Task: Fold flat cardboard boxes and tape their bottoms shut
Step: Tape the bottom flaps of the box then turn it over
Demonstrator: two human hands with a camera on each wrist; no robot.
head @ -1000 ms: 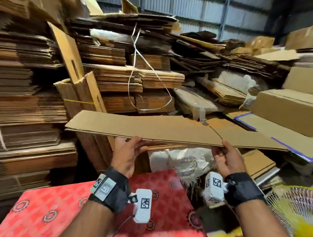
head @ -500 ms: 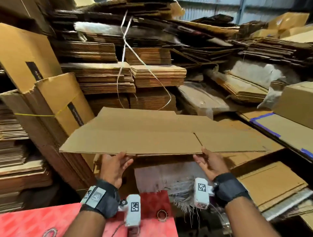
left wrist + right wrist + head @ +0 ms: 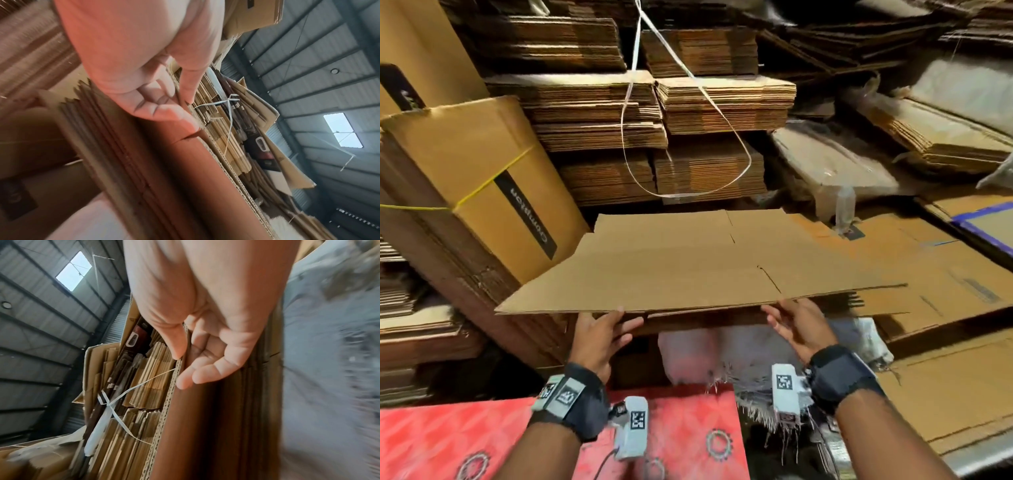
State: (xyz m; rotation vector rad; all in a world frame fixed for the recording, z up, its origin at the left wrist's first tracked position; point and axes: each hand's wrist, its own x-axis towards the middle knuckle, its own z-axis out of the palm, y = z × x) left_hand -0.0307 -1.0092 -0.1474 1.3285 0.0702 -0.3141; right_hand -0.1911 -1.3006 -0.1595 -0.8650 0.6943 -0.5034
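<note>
A flat brown cardboard box (image 3: 688, 267) hangs level in front of me, above a stack of more flat boxes. My left hand (image 3: 604, 330) holds its near edge left of centre, and my right hand (image 3: 796, 325) holds the same edge further right. In the left wrist view the thumb and fingers of the left hand (image 3: 164, 100) pinch the corrugated edge of the cardboard (image 3: 195, 178). In the right wrist view the right hand (image 3: 205, 353) pinches the cardboard (image 3: 185, 434) the same way, thumb on one face and fingers on the other.
Tall stacks of flat cardboard (image 3: 592, 113) fill the back, with a loose white strap (image 3: 688, 144) hanging over them. A strapped printed bundle (image 3: 493, 192) leans at left. A red patterned mat (image 3: 681, 438) lies near me, a white woven sack (image 3: 722, 356) beyond it, more boards (image 3: 945, 394) at right.
The flat box has come lower in my view, so more of its top face shows. Both hands keep hold of its near edge. My view has turned left and down.
</note>
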